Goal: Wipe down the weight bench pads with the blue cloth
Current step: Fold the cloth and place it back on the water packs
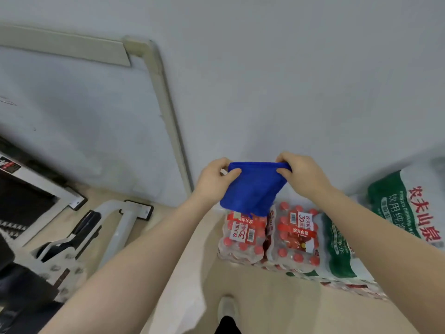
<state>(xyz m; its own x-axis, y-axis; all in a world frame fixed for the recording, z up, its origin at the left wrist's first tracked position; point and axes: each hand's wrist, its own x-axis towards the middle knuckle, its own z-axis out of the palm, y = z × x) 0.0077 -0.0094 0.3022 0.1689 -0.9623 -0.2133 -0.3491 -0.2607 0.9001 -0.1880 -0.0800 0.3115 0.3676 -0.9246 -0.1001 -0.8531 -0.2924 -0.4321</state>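
Note:
A blue cloth [252, 189] hangs in the air in front of me, above packs of bottled water. My left hand [214, 177] pinches its upper left corner and my right hand [301, 173] pinches its upper right corner, so the top edge is stretched between them. The cloth's lower part droops in loose folds. Part of the weight bench [79, 239], with a white frame and black parts, sits low at the left. I cannot make out its pads clearly.
Shrink-wrapped packs of red-capped water bottles [269, 237] stand on the floor against the white wall, with green-and-white packs [385, 225] stacked to their right. A pale pipe [166, 112] runs down the wall. My shoe [226, 309] is on the beige floor.

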